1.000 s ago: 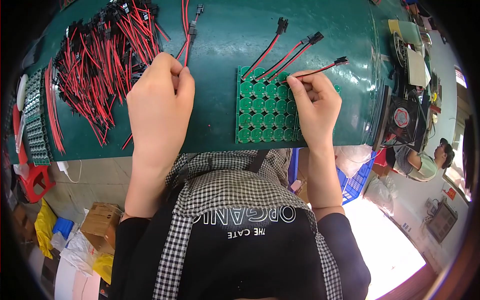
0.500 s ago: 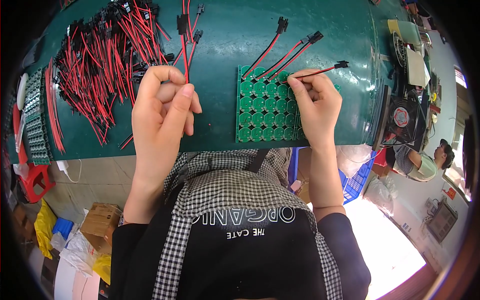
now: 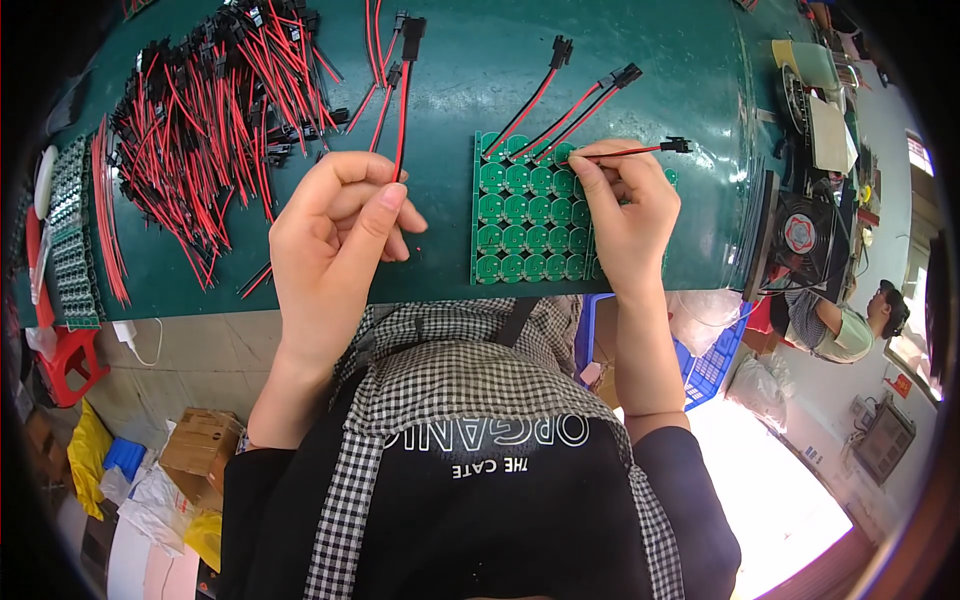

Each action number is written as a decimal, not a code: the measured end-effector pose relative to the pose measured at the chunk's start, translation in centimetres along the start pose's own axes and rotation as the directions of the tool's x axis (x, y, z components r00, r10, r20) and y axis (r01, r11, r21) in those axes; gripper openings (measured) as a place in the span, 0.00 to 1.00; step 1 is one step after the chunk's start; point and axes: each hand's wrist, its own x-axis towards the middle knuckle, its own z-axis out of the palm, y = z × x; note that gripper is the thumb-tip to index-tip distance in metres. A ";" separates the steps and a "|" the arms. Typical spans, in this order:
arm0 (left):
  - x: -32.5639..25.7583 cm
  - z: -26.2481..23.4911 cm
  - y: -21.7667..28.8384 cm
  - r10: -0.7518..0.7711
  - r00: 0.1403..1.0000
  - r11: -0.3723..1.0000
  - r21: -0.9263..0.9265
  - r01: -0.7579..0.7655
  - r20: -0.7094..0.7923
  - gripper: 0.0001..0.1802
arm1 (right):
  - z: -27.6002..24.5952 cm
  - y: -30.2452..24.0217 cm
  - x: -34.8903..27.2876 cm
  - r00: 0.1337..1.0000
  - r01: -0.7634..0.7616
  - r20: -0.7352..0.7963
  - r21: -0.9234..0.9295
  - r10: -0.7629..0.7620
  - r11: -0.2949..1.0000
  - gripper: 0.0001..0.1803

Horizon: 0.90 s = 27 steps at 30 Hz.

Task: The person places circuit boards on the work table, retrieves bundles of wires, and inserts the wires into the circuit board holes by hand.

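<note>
Left hand (image 3: 335, 235) pinches one red-black lead (image 3: 403, 95), its long axis running up the tabletop (image 3: 450, 270); green circuit panel (image 3: 525, 215) lies rightward, under the right hand (image 3: 625, 215), pinching another lead (image 3: 630, 152).

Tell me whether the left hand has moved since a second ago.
Yes. The left hand has come back from the wire pile toward the green circuit panel, now pinching one red-black wire.

Head camera looks straight down, close over green bench (image 3: 620, 60).
</note>
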 end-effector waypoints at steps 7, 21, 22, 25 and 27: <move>-0.1 0.2 -0.3 -0.010 0.999 1.000 0.004 0.010 0.046 0.05 | -0.1 -0.2 0.2 1.000 -0.005 0.019 -0.006 0.005 1.000 0.03; -1.2 1.4 -0.4 -0.013 0.991 1.000 0.025 0.010 0.136 0.05 | 0.1 -0.8 0.2 0.995 -0.097 -0.001 -0.032 0.097 0.995 0.06; -1.2 1.5 -0.4 -0.028 0.987 0.999 0.041 0.021 0.160 0.04 | 0.0 -0.8 0.3 0.994 -0.107 0.025 -0.044 0.108 0.993 0.06; -1.3 2.1 -0.3 -0.046 0.982 0.997 0.070 0.034 0.186 0.04 | 0.0 -0.8 0.4 0.994 -0.092 0.054 -0.087 0.097 0.992 0.06; -1.3 2.3 -0.7 -0.023 0.979 0.997 0.079 0.007 0.202 0.04 | 0.0 -0.8 0.5 0.994 -0.092 0.059 -0.079 0.097 0.993 0.05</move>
